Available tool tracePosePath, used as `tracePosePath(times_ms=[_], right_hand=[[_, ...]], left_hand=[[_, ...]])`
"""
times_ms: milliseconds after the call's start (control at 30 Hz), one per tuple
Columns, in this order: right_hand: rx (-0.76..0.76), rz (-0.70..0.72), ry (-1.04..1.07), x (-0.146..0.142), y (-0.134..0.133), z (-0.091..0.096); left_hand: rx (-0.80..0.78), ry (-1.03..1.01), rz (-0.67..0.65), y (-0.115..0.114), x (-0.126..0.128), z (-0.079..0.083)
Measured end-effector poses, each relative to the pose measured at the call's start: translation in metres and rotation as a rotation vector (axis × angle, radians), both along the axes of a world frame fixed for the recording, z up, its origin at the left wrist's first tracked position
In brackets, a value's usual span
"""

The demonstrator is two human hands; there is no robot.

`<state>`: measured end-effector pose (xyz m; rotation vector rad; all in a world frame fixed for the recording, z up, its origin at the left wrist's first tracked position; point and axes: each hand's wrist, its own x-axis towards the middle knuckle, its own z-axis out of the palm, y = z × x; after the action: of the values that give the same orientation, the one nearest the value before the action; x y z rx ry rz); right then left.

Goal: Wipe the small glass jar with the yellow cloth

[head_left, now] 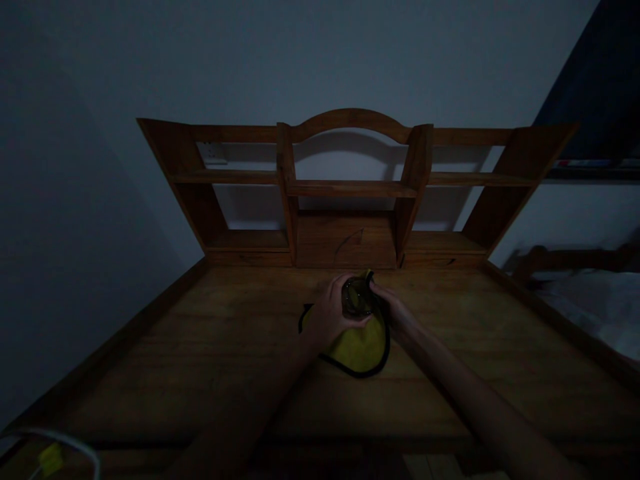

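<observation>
My left hand (332, 312) is wrapped round a dark, see-through glass (356, 297), whose round mouth faces me. In my right hand (391, 305), on the other side of the glass, a part of a yellow cloth with black edging (361, 350) is pinched near the rim. The rest of this cloth hangs or lies below the glass, above the desk top; the dim light hides whether it touches the wood. Some of the right fingers are hidden behind the cloth and the glass.
A wooden desk (200, 347) spreads out under my hands, with a wooden shelf unit (350, 189) at its back. A wall socket (214, 153) shows behind the left shelf. At the lower left are a pale cable (75, 441) and a yellow thing (51, 460).
</observation>
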<state>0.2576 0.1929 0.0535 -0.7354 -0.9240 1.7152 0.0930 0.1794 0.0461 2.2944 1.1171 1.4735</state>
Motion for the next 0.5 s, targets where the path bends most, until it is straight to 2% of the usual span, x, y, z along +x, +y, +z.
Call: tracePosePath(times_ms=[200, 500], right_hand=[[-0.035, 0.025, 0.000, 0.0017, 0.0001, -0.0008], [-0.173, 0.011, -0.011, 0.0047, 0.0045, -0.0043]], left_hand=[[-0.029, -0.054, 0.016, -0.0003, 0.0008, 0.0000], [-0.067, -0.099, 0.035, -0.0011, 0.0008, -0.0001]])
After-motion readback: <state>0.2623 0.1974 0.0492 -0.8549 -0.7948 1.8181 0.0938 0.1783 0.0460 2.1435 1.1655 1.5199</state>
